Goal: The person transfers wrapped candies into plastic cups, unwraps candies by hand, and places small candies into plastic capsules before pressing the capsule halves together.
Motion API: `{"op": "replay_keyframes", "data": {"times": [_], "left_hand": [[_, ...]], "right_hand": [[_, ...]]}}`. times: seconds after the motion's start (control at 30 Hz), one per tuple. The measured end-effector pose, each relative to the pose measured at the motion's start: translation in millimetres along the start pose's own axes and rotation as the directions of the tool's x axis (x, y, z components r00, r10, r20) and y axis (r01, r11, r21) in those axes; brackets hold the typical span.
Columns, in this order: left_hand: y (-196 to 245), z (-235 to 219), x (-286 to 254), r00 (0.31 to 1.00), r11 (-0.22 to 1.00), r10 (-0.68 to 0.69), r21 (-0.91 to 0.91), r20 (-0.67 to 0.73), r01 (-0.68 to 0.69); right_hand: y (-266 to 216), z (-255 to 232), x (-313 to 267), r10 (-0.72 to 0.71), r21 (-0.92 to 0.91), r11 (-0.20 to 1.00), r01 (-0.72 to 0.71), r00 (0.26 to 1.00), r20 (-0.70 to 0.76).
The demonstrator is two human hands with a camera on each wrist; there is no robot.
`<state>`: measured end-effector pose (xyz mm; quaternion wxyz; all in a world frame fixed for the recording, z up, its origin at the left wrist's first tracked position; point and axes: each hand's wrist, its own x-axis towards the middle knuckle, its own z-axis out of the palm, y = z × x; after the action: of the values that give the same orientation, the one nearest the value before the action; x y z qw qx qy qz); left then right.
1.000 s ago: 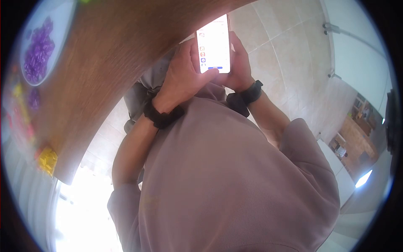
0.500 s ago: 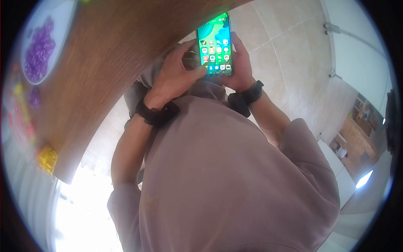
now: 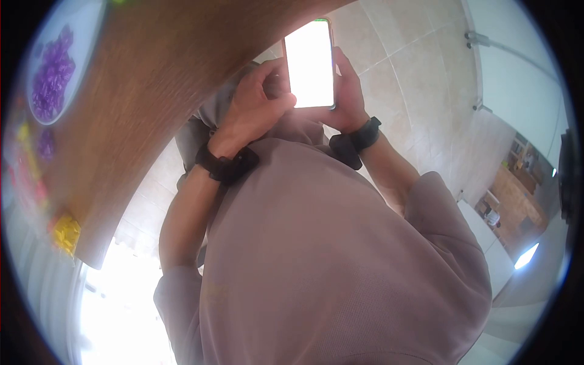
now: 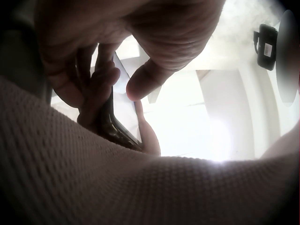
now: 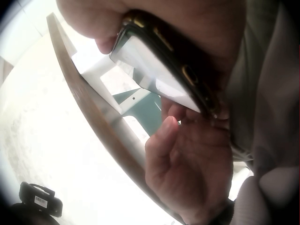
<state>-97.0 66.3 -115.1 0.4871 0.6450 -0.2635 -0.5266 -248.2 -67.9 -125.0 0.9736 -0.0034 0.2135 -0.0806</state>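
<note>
A smartphone (image 3: 310, 66) with a glowing white screen is held upright in front of the lap, beside the table edge. My right hand (image 3: 351, 94) grips it along its right side and lower end; in the right wrist view the phone (image 5: 157, 70) lies against that palm. On the other side, my left hand (image 3: 255, 109) has its thumb at the screen's lower left edge. The left wrist view shows the left thumb (image 4: 147, 79) over the screen side and curled fingers (image 4: 101, 79) by the phone's edge. Both wrists wear black bands.
A brown wooden table (image 3: 164, 67) curves across the upper left. On it are a white dish (image 3: 85, 67) of purple-wrapped pieces, one purple piece (image 3: 46, 144) outside it and a yellow-wrapped piece (image 3: 66, 233) near the corner. White cabinets (image 3: 517, 85) stand at the right, above tiled floor.
The screen has gone from a white list page to a green home screen with icons, then to plain white. My left thumb has moved left from the screen's bottom middle to its lower left edge.
</note>
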Motion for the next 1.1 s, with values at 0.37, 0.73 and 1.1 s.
{"op": "replay_keyframes", "data": {"times": [0.37,0.73,1.1], "left_hand": [[2.3,17.9,-4.8,0.988,0.984,0.151,0.102,-0.027,-0.148],[-3.1,18.3,-6.1,0.989,0.986,0.144,0.090,-0.025,-0.141],[-6.3,17.5,-5.4,0.987,0.986,0.160,0.057,-0.025,-0.158]], "right_hand": [[2.2,-6.0,1.6,0.007,0.099,0.995,-0.016,0.996,0.086],[6.8,-0.1,0.5,0.009,0.207,0.977,-0.043,0.987,0.163],[8.3,5.1,3.3,0.029,0.219,0.974,-0.064,0.987,0.159]]}}
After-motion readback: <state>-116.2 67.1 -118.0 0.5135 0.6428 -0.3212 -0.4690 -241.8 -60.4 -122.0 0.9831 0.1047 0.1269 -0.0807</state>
